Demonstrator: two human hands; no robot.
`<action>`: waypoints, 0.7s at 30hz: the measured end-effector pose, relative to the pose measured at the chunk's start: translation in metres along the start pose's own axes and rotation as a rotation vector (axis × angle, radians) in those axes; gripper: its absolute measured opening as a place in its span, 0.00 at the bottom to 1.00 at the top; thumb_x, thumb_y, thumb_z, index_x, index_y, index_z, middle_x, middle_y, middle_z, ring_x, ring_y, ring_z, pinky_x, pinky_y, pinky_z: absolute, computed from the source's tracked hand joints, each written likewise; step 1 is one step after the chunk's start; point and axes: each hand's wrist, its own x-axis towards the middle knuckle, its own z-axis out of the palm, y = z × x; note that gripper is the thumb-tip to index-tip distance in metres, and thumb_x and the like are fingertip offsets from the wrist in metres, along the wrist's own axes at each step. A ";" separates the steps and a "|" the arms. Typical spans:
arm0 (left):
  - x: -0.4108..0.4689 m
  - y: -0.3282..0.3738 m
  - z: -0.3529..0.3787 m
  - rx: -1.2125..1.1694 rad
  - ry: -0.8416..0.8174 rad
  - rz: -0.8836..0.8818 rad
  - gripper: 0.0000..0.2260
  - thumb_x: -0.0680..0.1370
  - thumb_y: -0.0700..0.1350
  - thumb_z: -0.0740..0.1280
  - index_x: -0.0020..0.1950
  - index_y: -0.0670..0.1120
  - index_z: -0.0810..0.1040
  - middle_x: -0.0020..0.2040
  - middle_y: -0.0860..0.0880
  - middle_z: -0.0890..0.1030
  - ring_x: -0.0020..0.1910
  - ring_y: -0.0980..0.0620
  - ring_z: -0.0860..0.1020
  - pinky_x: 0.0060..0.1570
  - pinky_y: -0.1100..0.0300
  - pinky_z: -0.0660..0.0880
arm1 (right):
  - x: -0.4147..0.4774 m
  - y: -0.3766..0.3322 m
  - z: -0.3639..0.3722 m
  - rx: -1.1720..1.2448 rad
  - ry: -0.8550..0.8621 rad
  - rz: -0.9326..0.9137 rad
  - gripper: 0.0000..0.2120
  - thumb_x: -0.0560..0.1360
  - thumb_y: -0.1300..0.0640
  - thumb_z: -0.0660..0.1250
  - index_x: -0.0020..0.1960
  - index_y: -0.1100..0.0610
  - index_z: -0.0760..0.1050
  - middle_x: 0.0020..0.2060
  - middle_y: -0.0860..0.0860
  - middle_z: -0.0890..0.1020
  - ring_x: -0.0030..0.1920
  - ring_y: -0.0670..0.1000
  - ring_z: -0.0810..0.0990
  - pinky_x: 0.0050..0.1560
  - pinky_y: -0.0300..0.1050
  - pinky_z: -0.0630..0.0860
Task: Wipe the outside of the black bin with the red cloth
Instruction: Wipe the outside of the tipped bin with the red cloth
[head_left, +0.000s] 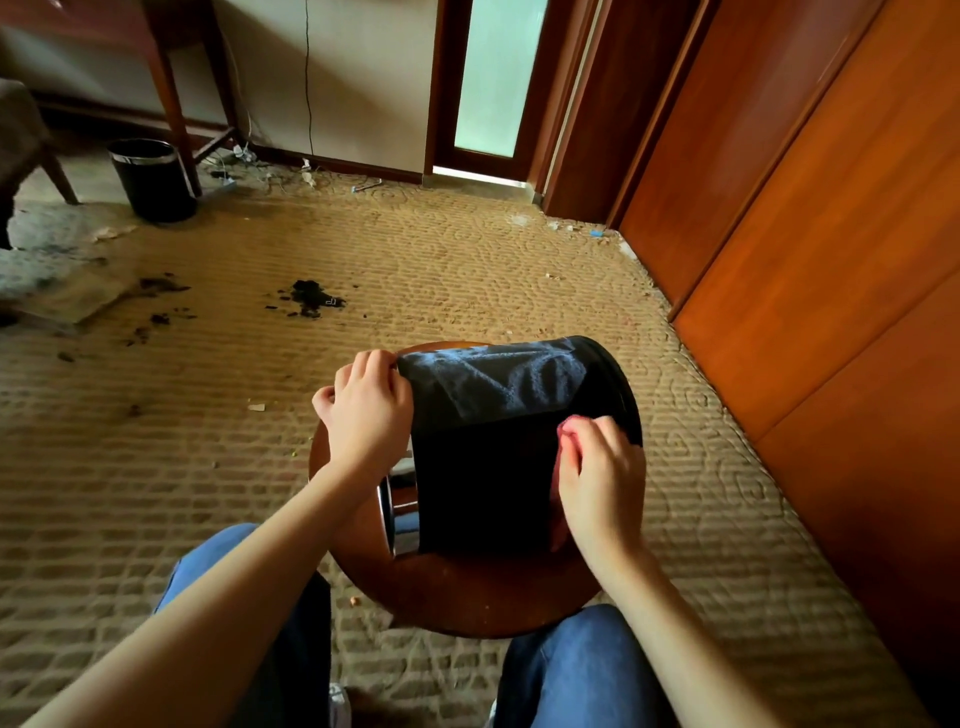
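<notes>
- Head view, looking down: the black bin (483, 483) lies on its side on a round wooden stool (467, 597), which stands between the person's knees in blue jeans (576, 670).
- The bin covers the far half of the stool's top. Its base reaches the far right edge, and its chrome rim (387, 514) faces the near left.
- A dark blue towel (493, 382) with a terry texture is draped over the far part of the bin's side.
- The left hand (369, 410) sits at the bin's far left, fingers curled down onto the corner of that towel and pinching it. The thumb sticks out to the left, clear of it.
- The right hand (602, 478) is on the bin's right flank with its fingers bunched around the red cloth (569, 439).
- Only a little of the red cloth shows: a bit at the fingertips and a bit under the palm, against the bin's wall.
- On the patterned tan carpet (467, 270) beyond the stool there's a scatter of dark debris (310, 299).
- A second black bin (153, 182) stands upright at far left, just beside a wooden desk leg (171, 98).
- White cables (249, 161) are tangled along the skirting, and a frosted-glass door (498, 78) stands beyond.
- Orange-brown wardrobe doors (805, 208) run down the right side.
</notes>
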 end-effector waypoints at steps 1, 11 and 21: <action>-0.001 0.000 0.000 0.005 0.002 0.012 0.10 0.80 0.45 0.55 0.56 0.47 0.74 0.55 0.50 0.75 0.61 0.48 0.70 0.62 0.48 0.57 | -0.003 0.001 -0.001 -0.009 0.005 -0.038 0.07 0.74 0.59 0.61 0.43 0.56 0.79 0.38 0.52 0.78 0.37 0.57 0.78 0.36 0.50 0.70; -0.009 -0.002 -0.002 0.050 0.024 0.072 0.10 0.80 0.45 0.56 0.57 0.48 0.74 0.55 0.51 0.76 0.59 0.48 0.71 0.60 0.49 0.58 | 0.087 0.012 0.004 -0.134 -0.202 0.284 0.05 0.75 0.63 0.64 0.46 0.55 0.77 0.49 0.54 0.77 0.50 0.60 0.76 0.50 0.51 0.67; -0.003 -0.005 -0.003 0.064 -0.024 0.080 0.11 0.80 0.47 0.54 0.56 0.48 0.74 0.55 0.51 0.75 0.60 0.48 0.70 0.61 0.49 0.57 | 0.025 -0.002 -0.001 -0.049 -0.060 0.092 0.04 0.71 0.64 0.70 0.41 0.56 0.77 0.39 0.54 0.77 0.39 0.61 0.78 0.38 0.50 0.68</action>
